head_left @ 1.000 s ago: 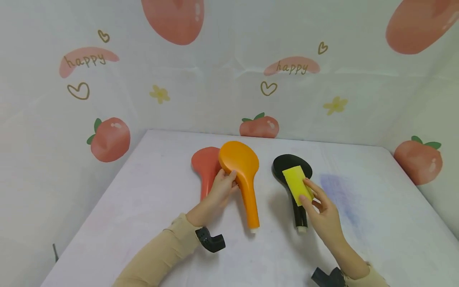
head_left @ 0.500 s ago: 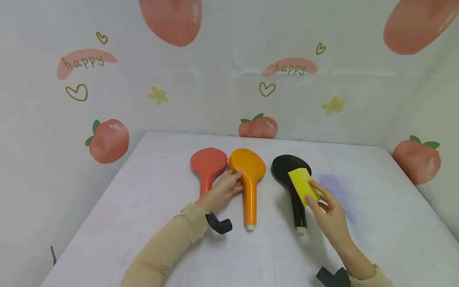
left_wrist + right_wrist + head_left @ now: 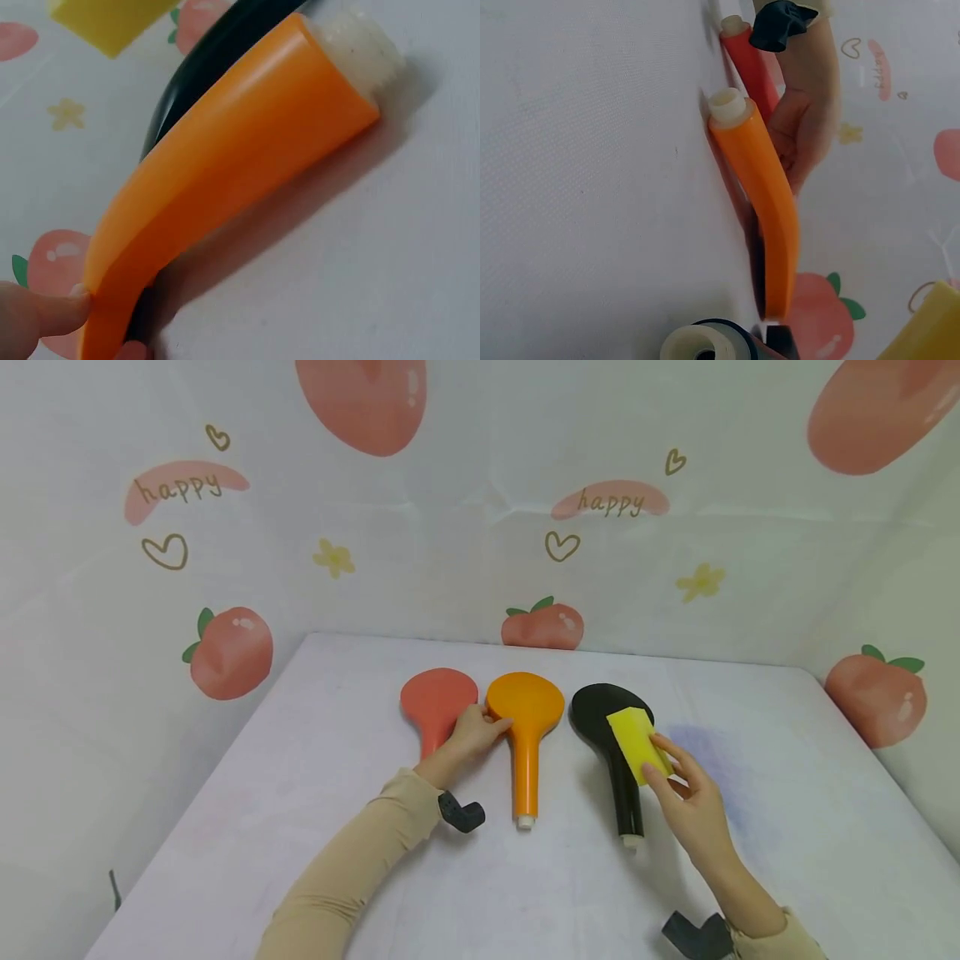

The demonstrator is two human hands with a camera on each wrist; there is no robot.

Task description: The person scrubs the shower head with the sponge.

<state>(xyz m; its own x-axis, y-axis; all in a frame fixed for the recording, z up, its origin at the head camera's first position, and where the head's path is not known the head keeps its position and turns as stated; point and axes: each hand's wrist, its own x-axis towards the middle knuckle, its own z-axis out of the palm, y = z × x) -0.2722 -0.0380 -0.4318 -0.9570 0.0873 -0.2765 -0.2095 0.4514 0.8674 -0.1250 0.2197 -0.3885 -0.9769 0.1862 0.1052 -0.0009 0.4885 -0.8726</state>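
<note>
Three handheld shower heads with pale threaded ends are lined up: red (image 3: pixel 438 693) at left, orange (image 3: pixel 527 702) in the middle, black (image 3: pixel 602 708) at right. My left hand (image 3: pixel 474 731) reaches over the red one and pinches the orange one at the edge of its head; in the left wrist view the thumb (image 3: pixel 49 311) presses its neck. My right hand (image 3: pixel 692 802) pinches a yellow sponge (image 3: pixel 636 743) between thumb and fingers, above the black shower head's neck, which it partly covers. The red handle is mostly hidden behind my left forearm.
The white table (image 3: pixel 585 902) carries a faint purple stain (image 3: pixel 701 760) to the right of the black shower head. A white cloth backdrop with printed fruit (image 3: pixel 542 625) rises behind the table. Dark wrist cameras (image 3: pixel 461 812) sit on both forearms.
The orange shower head was tilted over the red one; it moved right and now lies straight beside it. My right hand and the sponge shifted slightly right.
</note>
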